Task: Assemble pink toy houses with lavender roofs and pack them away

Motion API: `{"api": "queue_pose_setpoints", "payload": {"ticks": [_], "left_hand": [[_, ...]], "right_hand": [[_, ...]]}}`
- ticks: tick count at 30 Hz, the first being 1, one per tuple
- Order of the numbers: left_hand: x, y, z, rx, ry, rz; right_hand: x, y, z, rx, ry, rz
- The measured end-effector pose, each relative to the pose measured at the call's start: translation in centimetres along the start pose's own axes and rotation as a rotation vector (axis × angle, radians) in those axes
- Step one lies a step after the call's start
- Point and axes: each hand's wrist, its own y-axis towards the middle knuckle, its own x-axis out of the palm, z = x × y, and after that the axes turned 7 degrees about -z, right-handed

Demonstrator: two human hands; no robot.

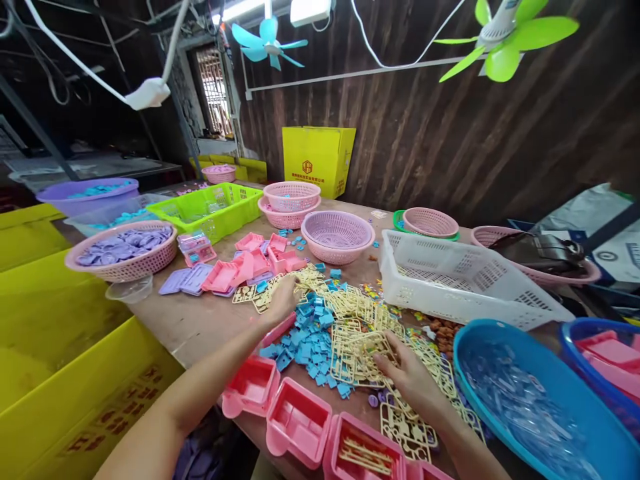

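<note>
Cream plastic sprue frames (355, 303) with small moulded parts lie in a loose heap across the middle of the table. My left hand (284, 300) is at the heap's far left end, fingers curled down on some frames; its fingertips are partly hidden. Nearer me on the right, my right hand (407, 370) grips the edge of a stack of frames (357, 353) between thumb and fingers. Small blue plastic pieces (310, 337) are piled between my hands. Along the near edge stand pink plastic boxes (299, 420), one holding several cream pieces (365, 457).
Pink trays (257, 260) and a pink basket of purple parts (125, 250) are on the left. A white crate (460, 280) and a blue basin of clear parts (520, 400) stand right. Nested baskets (338, 233) sit behind the heap. Yellow cartons (125, 400) flank the table.
</note>
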Motion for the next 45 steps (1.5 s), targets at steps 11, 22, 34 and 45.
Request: {"api": "queue_pose_setpoints", "payload": {"ticks": [11, 22, 34, 45], "left_hand": [[-3.2, 0.6, -3.3, -0.201, 0.374, 0.214], [-2.8, 1.5, -5.3, -0.116, 0.458, -0.013], [-3.5, 2.8, -6.4, -0.203, 0.300, 0.197], [-3.9, 1.1, -4.6, -0.176, -0.003, 0.267]], "right_hand": [[1.4, -0.1, -5.0, 0.112, 0.410, -0.122], [3.4, 0.1, -5.0, 0.189, 0.583, -0.084], [3.6, -0.3, -4.6, 0.193, 0.582, -0.070], [4.6, 1.8, -5.7, 0.007, 0.138, -0.151]]}}
